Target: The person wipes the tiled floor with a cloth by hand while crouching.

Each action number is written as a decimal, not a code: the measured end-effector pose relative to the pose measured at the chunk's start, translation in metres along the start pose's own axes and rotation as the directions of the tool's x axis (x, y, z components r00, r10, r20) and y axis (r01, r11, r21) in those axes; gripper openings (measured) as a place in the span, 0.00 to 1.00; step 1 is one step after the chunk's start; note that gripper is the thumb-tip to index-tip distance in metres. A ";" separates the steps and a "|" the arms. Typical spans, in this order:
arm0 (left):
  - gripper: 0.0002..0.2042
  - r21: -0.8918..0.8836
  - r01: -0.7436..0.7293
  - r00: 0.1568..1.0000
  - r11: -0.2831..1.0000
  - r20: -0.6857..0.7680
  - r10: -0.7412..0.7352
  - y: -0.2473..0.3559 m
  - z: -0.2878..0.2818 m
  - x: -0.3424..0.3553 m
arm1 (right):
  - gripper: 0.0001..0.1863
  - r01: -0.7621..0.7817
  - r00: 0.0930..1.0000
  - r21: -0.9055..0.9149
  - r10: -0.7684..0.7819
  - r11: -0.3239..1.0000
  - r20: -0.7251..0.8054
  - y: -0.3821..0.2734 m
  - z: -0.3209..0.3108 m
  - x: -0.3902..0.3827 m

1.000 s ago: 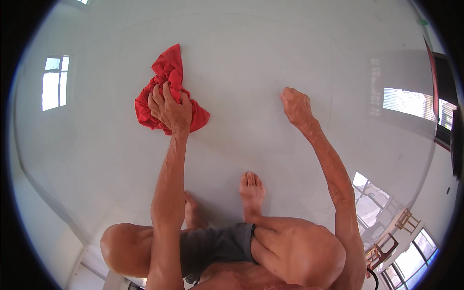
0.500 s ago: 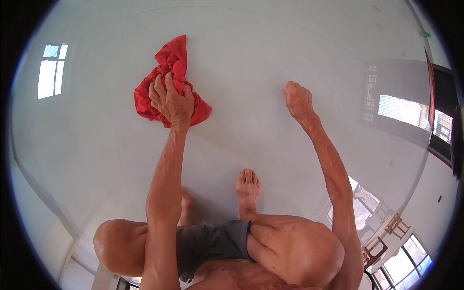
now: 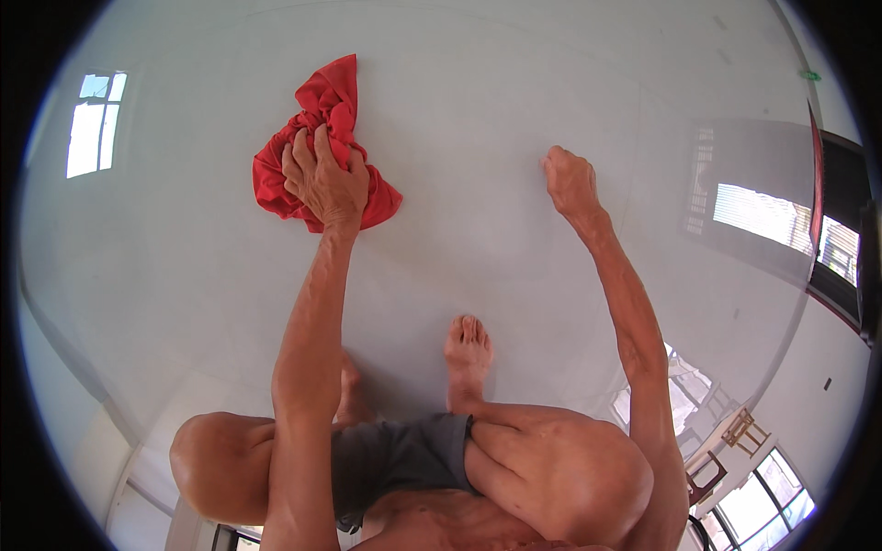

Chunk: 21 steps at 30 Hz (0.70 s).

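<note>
A crumpled red cloth (image 3: 278, 181) lies bunched on the pale, glossy floor (image 3: 459, 239), left of centre. My left hand (image 3: 323, 181) presses down on it from above, its curled fingers dug into the folds. One pointed corner of the cloth sticks out beyond the fingertips, another spreads out to the right of the wrist. Well to the right, my right hand (image 3: 570, 181) is closed in a fist that seems to rest on the floor. Nothing shows in that fist, and the cloth lies apart from it.
My bare foot (image 3: 469, 354) and bent knees (image 3: 574, 468) are near the lower edge. Windows reflect in the floor on the left and right. A dark-framed opening (image 3: 838, 184) stands at the right, wooden stools (image 3: 746, 432) at the lower right. A small green thing (image 3: 809, 76) lies upper right.
The whole view has shifted slightly, so the floor, cloth and both hands appear a little higher. My left hand stays on the cloth, and my right fist remains closed.
</note>
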<state>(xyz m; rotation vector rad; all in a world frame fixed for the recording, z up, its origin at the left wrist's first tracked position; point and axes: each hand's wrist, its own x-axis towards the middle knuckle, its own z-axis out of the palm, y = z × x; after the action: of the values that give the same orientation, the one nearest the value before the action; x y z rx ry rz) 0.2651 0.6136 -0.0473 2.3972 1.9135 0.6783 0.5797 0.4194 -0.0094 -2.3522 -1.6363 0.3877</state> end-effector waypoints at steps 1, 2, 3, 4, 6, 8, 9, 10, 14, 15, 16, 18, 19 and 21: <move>0.25 0.000 -0.001 1.000 1.000 0.001 0.001 0.000 0.001 0.000 | 0.14 -0.090 0.995 0.026 0.088 0.996 0.055 -0.003 -0.003 0.004; 0.25 -0.011 -0.002 1.000 1.000 0.010 0.003 0.001 0.002 -0.002 | 0.14 -0.090 0.995 0.027 0.088 0.996 0.056 0.000 0.004 -0.003; 0.25 -0.025 -0.001 1.000 1.000 0.017 0.002 0.002 0.003 -0.002 | 0.14 -0.018 1.000 0.052 0.018 0.998 -0.010 0.001 0.010 -0.012; 0.25 -0.025 0.002 1.000 1.000 0.016 -0.001 0.003 0.003 0.000 | 0.13 0.056 0.996 0.074 -0.051 0.996 -0.077 0.003 0.013 -0.017; 0.26 -0.033 -0.022 1.000 0.999 0.013 0.022 0.002 0.003 0.003 | 0.13 0.048 0.997 0.031 -0.046 0.998 -0.059 0.006 0.009 -0.007; 0.26 -0.037 -0.018 1.000 0.999 0.022 0.019 0.003 0.005 0.002 | 0.12 0.034 0.999 -0.014 -0.034 0.999 -0.040 0.004 0.005 -0.007; 0.26 -0.033 -0.012 1.000 0.999 0.022 0.013 0.002 0.004 0.002 | 0.12 0.040 0.998 -0.033 -0.042 0.999 -0.044 0.004 0.006 -0.006; 0.26 -0.030 -0.010 1.000 1.000 0.020 0.010 0.001 0.004 0.002 | 0.12 0.046 0.998 -0.053 -0.049 0.998 -0.048 0.003 0.006 -0.005; 0.26 -0.037 -0.014 1.000 0.999 0.014 0.015 -0.001 0.003 0.001 | 0.13 0.119 0.991 -0.001 -0.119 0.993 -0.059 0.004 0.010 -0.012; 0.26 -0.044 -0.023 1.000 0.999 -0.003 0.023 -0.002 0.004 0.002 | 0.13 0.045 0.999 -0.009 -0.045 0.999 0.000 0.000 0.003 -0.003; 0.26 -0.044 -0.023 1.000 0.999 -0.003 0.023 -0.002 0.005 0.002 | 0.13 -0.029 0.998 -0.020 0.030 0.999 0.059 -0.003 -0.001 0.002; 0.25 -0.034 -0.010 1.000 0.999 0.013 0.010 -0.002 0.006 0.000 | 0.13 -0.006 1.000 -0.010 0.006 1.000 0.018 -0.002 0.006 -0.008; 0.25 -0.035 -0.009 1.000 0.999 0.011 0.009 -0.001 0.004 0.000 | 0.13 0.018 1.000 -0.002 -0.018 1.000 -0.023 0.001 0.009 -0.012; 0.25 -0.020 -0.017 1.000 1.000 0.020 0.017 0.001 0.002 0.001 | 0.13 0.019 0.999 0.046 -0.017 0.999 -0.039 0.008 0.009 -0.009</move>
<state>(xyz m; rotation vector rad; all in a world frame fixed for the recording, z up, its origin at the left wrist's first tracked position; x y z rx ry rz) 0.2668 0.6147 -0.0483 2.4021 1.8721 0.6674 0.5801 0.4086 -0.0200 -2.2949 -1.6123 0.3699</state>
